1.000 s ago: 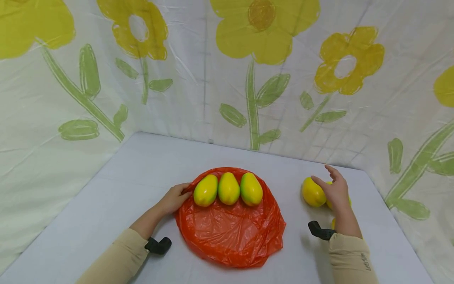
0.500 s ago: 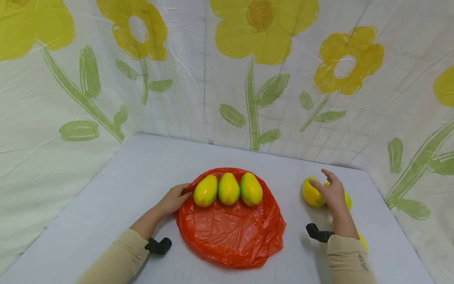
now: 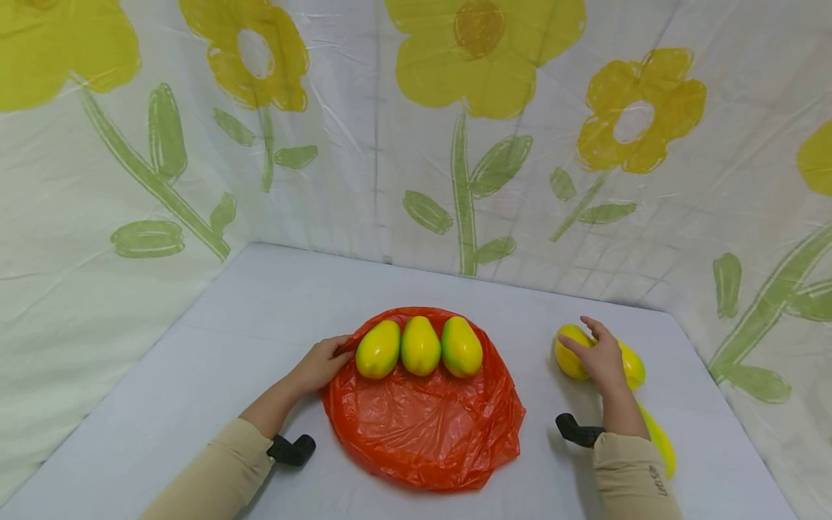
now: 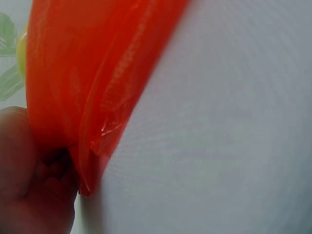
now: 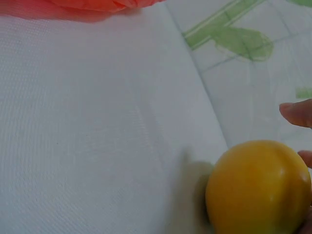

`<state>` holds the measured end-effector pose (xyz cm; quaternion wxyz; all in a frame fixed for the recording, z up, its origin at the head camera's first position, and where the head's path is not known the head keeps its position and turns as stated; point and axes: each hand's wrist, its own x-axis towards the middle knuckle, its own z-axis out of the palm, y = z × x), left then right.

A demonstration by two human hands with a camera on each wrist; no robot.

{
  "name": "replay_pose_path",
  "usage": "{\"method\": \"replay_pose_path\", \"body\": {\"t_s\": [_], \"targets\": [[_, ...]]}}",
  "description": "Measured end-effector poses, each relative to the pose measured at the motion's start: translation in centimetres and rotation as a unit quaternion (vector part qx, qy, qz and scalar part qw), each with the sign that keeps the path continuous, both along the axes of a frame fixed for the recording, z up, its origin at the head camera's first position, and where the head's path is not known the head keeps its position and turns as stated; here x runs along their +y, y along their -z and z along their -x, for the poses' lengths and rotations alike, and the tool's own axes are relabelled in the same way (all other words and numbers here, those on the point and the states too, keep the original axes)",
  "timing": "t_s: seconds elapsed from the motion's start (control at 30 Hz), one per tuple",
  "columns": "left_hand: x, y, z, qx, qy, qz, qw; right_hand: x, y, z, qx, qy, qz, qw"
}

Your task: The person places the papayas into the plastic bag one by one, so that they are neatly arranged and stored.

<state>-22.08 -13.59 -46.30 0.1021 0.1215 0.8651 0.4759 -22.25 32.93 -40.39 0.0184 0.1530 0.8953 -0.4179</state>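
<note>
A red plastic bag [image 3: 416, 433] lies spread on the table in the head view. Along its far part sit a left mango [image 3: 378, 351], a middle mango [image 3: 420, 347] and a right mango [image 3: 462, 348], all yellow with green sides. My left hand [image 3: 323, 363] holds the bag's left edge; the left wrist view shows red film [image 4: 92, 87] gathered at the fingers. At the right, my right hand [image 3: 603, 360] hovers with thumb and fingers spread over a yellow mango [image 3: 568, 365]. In the right wrist view the thumb [image 5: 298, 113] is apart from that fruit [image 5: 258, 190]; finger contact cannot be told.
Another mango [image 3: 633, 365] lies just right of my right hand, and a further yellow fruit [image 3: 659, 440] is partly hidden by the right forearm. The white table [image 3: 273, 289] meets a flower-printed curtain [image 3: 338, 180] at the back and sides.
My right hand has moved left and slightly lower over the left one of the loose mangoes, uncovering more of the fruits behind it. The left hand and the bag stay still.
</note>
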Motion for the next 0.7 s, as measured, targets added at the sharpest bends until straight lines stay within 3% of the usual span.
{"method": "replay_pose_path", "body": {"t_s": [0.3,0.5,0.7], "targets": [[0.1,0.1,0.1,-0.001,0.001,0.005,1.0000,-0.8,1.8,0.3,-0.011,-0.017,-0.008,1.000],[0.1,0.1,0.1,-0.003,0.000,0.003,1.0000,-1.3,2.3,0.5,0.017,-0.006,0.000,1.000],[-0.1,0.0,0.1,0.002,0.004,0.001,1.0000,-1.5,2.7,0.5,0.013,0.005,0.006,1.000]]}}
